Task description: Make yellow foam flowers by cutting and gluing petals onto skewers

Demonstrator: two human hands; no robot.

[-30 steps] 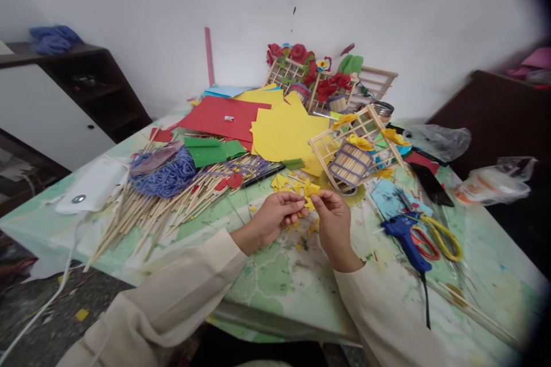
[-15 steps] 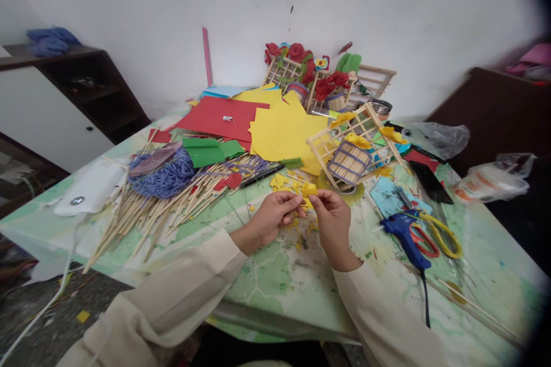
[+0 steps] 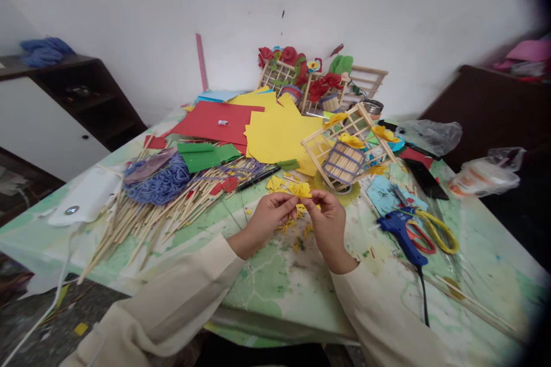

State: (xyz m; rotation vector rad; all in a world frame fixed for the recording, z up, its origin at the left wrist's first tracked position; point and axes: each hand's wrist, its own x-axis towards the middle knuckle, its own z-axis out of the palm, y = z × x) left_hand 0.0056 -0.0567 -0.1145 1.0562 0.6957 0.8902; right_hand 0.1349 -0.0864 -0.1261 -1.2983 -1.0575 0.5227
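My left hand (image 3: pixel 272 217) and my right hand (image 3: pixel 326 223) meet over the middle of the table, fingertips pinched together. Between them is a small yellow paper piece (image 3: pixel 302 190), gripped from both sides; its exact shape is partly hidden by my fingers. Yellow paper scraps (image 3: pixel 275 183) lie just beyond and below my hands. Behind my right hand a bamboo-stick frame (image 3: pixel 316 146) with yellow paper flowers (image 3: pixel 352 140) leans with a small stick basket (image 3: pixel 343 161) on it.
Yellow sheets (image 3: pixel 279 132) and a red sheet (image 3: pixel 215 120) lie at the back. Loose sticks (image 3: pixel 142 223) and purple yarn (image 3: pixel 159 180) fill the left. To the right are a blue glue gun (image 3: pixel 402 232), scissors (image 3: pixel 439 232) and a phone (image 3: pixel 426 179). Finished-looking flower frames (image 3: pixel 279 71) stand by the wall.
The view has shifted slightly. My fingers have moved a little closer together around the yellow paper piece, which both hands still grip.
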